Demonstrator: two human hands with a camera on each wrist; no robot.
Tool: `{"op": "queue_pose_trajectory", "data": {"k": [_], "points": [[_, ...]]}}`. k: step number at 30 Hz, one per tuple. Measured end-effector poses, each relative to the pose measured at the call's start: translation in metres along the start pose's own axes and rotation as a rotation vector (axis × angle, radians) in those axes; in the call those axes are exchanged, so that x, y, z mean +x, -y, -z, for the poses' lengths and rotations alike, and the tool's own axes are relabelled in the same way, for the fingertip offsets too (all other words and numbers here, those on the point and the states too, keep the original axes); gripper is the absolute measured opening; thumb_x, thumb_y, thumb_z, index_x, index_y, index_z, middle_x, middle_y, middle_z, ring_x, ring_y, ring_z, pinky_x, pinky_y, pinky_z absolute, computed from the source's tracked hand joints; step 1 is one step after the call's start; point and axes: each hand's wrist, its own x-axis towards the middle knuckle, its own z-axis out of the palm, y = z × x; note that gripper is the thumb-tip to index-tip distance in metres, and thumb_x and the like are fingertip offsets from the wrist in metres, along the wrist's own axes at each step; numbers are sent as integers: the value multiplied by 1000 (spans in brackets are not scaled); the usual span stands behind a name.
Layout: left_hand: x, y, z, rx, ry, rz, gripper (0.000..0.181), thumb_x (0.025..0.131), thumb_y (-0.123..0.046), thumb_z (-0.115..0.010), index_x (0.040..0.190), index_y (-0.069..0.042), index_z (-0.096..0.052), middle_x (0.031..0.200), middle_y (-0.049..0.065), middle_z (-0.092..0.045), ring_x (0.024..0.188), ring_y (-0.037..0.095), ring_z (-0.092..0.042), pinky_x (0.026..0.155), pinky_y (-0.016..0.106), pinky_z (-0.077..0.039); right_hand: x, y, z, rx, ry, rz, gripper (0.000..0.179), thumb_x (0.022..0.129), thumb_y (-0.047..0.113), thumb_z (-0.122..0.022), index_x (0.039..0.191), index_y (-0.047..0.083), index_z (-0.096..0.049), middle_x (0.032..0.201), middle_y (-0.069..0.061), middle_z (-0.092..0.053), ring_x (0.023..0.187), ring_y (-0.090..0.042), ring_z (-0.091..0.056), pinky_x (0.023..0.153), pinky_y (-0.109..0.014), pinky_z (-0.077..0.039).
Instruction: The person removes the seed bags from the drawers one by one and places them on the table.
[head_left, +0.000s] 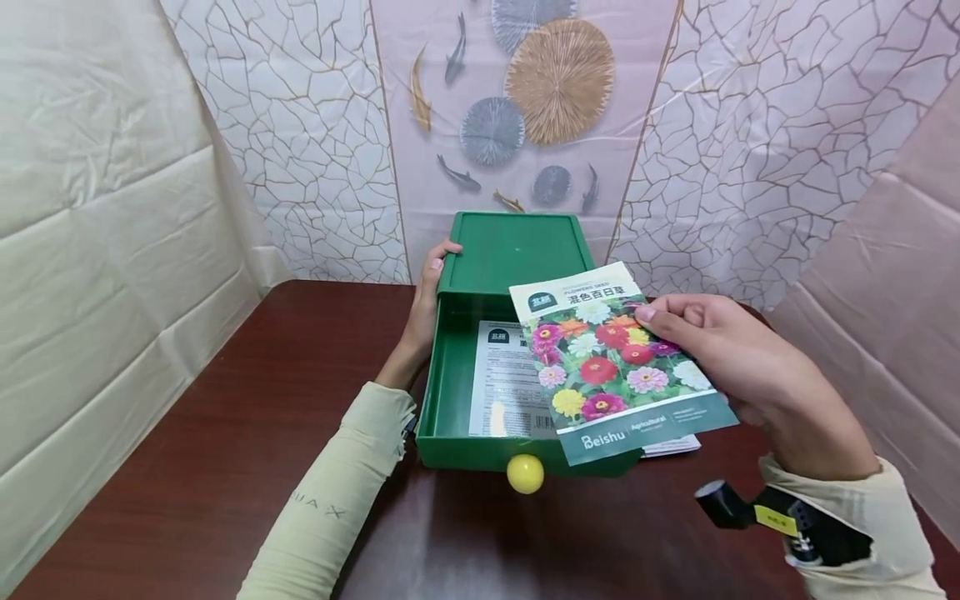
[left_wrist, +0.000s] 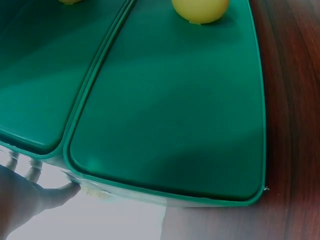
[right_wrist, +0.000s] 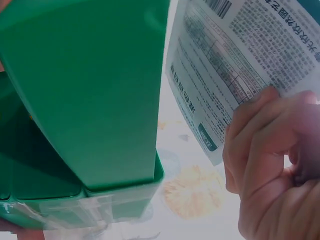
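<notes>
A green drawer unit (head_left: 517,250) with yellow knobs stands on the table. Its top drawer (head_left: 450,375) is pulled out toward me, a yellow knob (head_left: 525,473) on its front. Inside lies a packet (head_left: 498,383) with its white printed back up. My left hand (head_left: 427,300) rests against the unit's left side, fingertips at the top edge. With thumb in front and fingers behind, my right hand (head_left: 705,342) pinches a flower seed packet (head_left: 611,358) by its right edge. That packet is tilted above the drawer's right part, flower picture toward me; its printed back (right_wrist: 235,65) shows in the right wrist view.
Lower drawer fronts (left_wrist: 170,110) are closed in the left wrist view. A white paper piece (head_left: 671,447) pokes out beside the drawer's right front corner. Dark red-brown table (head_left: 300,400) surrounds the unit, with patterned curtains (head_left: 315,125) behind.
</notes>
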Motion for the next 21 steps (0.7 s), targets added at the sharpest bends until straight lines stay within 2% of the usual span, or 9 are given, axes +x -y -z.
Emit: {"op": "queue_pose_trajectory", "data": {"k": [8,12,21], "points": [[0,6,-2,16,0,8,51,111,-31,-21,147,0,-41,170,12,-26,149,30,-31,121,52,-24,9,-25,21,51,-38,28,26,113,37,-47,115,13,-57,88,-4,-79,70,-25,-78,62,-37,-62],[1,6,-2,6,4,-9,50,111,-30,-21,144,3,-40,169,15,-26,148,32,-32,120,51,-25,18,-35,30,29,-66,0,28,112,40,-47,119,13,-54,86,-1,-78,70,-23,-78,62,-34,-61],[-1,1,0,5,-2,-6,54,109,-33,-23,145,5,-38,171,17,-22,150,35,-29,121,55,-23,37,-48,40,36,-72,-20,37,111,45,-48,128,13,-53,87,0,-78,73,-22,-79,64,-35,-62]]}}
